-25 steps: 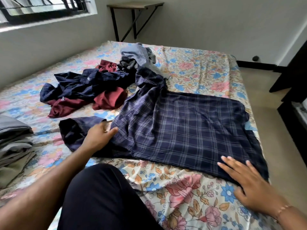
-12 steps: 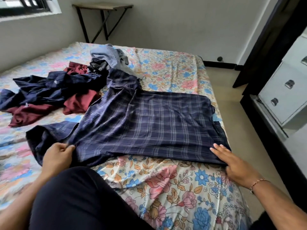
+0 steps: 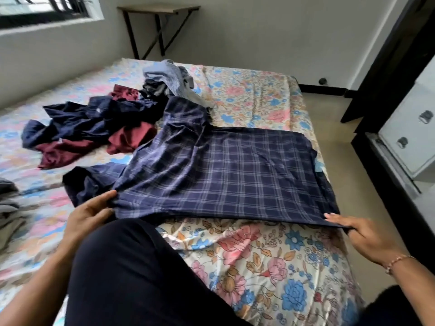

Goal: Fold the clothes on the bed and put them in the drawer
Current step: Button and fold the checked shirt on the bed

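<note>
While the navy plaid shirt (image 3: 226, 175) lies spread on the floral bed (image 3: 259, 274), its near edge is pinched by the left hand (image 3: 91, 215) and right hand (image 3: 367, 234); both corners should be lifted evenly, so the fold lands straight.

My shirt (image 3: 226, 175) is navy with a pale plaid check. Bedsheet (image 3: 270, 255) cream, floral print in pink, blue, orange. Heap behind: dark navy garment (image 3: 94, 118), maroon one (image 3: 127, 140), light grey-blue one (image 3: 164, 75). My trousers (image 3: 141, 274) plain black.
</note>
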The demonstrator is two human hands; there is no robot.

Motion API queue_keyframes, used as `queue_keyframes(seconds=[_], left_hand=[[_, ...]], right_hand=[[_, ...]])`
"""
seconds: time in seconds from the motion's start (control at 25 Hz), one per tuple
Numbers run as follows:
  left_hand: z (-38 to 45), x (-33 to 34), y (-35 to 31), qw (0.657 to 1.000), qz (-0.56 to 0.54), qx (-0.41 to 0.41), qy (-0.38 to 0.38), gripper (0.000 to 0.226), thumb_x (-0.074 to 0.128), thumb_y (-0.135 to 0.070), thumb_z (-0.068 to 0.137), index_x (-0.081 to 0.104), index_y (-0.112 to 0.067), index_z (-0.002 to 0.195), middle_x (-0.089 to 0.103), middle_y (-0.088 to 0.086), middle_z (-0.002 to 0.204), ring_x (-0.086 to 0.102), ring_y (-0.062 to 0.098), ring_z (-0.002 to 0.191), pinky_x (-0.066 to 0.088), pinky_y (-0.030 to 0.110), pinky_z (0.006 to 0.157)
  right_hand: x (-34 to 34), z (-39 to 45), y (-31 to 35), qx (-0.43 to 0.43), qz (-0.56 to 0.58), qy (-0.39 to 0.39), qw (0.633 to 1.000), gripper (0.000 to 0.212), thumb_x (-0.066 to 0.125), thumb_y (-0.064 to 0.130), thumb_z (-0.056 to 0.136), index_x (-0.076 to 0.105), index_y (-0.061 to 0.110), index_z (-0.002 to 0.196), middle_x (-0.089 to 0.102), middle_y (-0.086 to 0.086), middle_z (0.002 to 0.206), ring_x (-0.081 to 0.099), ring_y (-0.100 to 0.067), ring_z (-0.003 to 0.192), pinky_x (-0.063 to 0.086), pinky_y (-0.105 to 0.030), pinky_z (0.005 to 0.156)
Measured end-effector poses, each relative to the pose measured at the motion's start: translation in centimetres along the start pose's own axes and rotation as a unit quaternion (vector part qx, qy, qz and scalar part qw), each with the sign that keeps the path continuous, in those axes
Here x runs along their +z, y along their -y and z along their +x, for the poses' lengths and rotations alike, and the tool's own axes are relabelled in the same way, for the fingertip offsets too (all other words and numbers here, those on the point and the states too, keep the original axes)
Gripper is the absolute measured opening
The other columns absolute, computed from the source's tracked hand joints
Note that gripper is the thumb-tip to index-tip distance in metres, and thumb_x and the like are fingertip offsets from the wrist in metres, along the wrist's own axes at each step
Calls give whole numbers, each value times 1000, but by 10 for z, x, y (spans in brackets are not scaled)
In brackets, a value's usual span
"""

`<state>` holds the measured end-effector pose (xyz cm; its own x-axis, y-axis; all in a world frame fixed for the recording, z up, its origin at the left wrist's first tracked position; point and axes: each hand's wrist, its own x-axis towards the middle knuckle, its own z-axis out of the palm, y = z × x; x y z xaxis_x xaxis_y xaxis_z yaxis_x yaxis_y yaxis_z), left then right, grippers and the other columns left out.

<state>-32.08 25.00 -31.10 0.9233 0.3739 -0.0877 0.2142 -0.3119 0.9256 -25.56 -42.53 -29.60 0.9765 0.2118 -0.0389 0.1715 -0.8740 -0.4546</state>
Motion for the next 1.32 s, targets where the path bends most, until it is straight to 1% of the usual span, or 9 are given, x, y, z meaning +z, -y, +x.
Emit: queue_keyframes(seconds=[0.12,0.36,0.48,0.6,0.68,0.8,0.88,1.16,1.32], left_hand=[[17,3,-21,998,-57,1,-17,34,63,-5,99,73,-21,128,77,2,118,70,17,104,56,38,100],[123,48,-131,977,-193,-78,-44,25,76,-25,78,78,-12,99,72,13,95,70,23,72,60,36,77],[167,87,-153,997,32,-59,-43,15,74,-26,81,78,-12,86,66,21,89,62,29,69,50,38,75],[163,129,-149,901,366,188,-134,50,69,-28,84,64,-10,131,62,22,129,57,42,117,48,49,101],[127,162,-133,835,410,358,79,69,70,-30,88,47,-23,153,44,5,159,38,26,146,33,43,122],[120,195,-96,723,499,369,303,80,46,-62,100,11,-35,167,11,-8,174,11,15,159,18,39,129],[134,190,-83,746,517,338,248,78,37,-66,100,14,-31,166,22,-2,172,20,22,158,27,43,127],[149,130,-93,831,535,152,25,92,78,-38,72,39,-24,154,45,10,155,45,35,142,44,52,115],[162,93,-94,822,518,235,28,66,60,-29,95,37,-34,157,39,5,161,37,28,149,27,46,127]], right_hand=[[-16,22,16,47,67,-63,995,36,42,17,71,72,36,75,63,17,56,57,-5,57,41,-24,59],[-46,139,30,198,135,-116,964,21,54,5,89,68,15,76,65,-10,72,62,-33,73,43,-30,60],[-35,184,19,242,76,-110,961,11,59,28,76,61,22,85,66,-11,85,66,-38,87,50,-36,69],[-10,171,31,96,-111,-158,976,48,69,34,83,58,27,129,61,-5,127,58,-33,118,51,-50,97],[7,144,58,-71,-149,-67,984,65,65,44,89,46,30,149,47,6,150,44,-19,139,37,-48,118],[22,141,54,-75,-155,106,979,84,59,48,89,16,45,161,8,18,168,6,-11,157,7,-50,128],[21,158,44,-43,-186,150,970,90,57,34,90,2,50,160,-12,22,167,-10,-9,157,3,-52,128],[11,180,42,-15,-235,188,953,114,50,-4,89,-27,62,143,-34,19,161,-20,-12,156,21,-50,126],[0,195,51,-25,-240,207,948,117,59,0,89,-25,58,147,-32,11,165,-12,-16,158,40,-17,95]])
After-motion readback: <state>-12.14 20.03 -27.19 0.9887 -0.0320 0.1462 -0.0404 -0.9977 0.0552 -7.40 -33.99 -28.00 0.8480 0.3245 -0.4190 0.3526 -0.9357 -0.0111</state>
